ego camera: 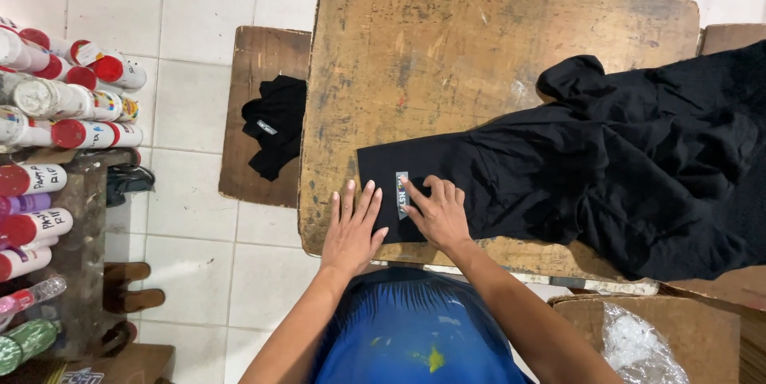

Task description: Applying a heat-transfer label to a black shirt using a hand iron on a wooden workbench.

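While both hands [351, 228] [435, 212] press flat and open, the black garment [558, 169] lies rumpled.

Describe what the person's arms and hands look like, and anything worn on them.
Both forearms are bare, with no sleeves reaching them. The left hand and right hand wear no gloves, and no rings, watch or bracelet can be seen. The only clothing visible is a blue shirt with a small yellow splotch on its front.
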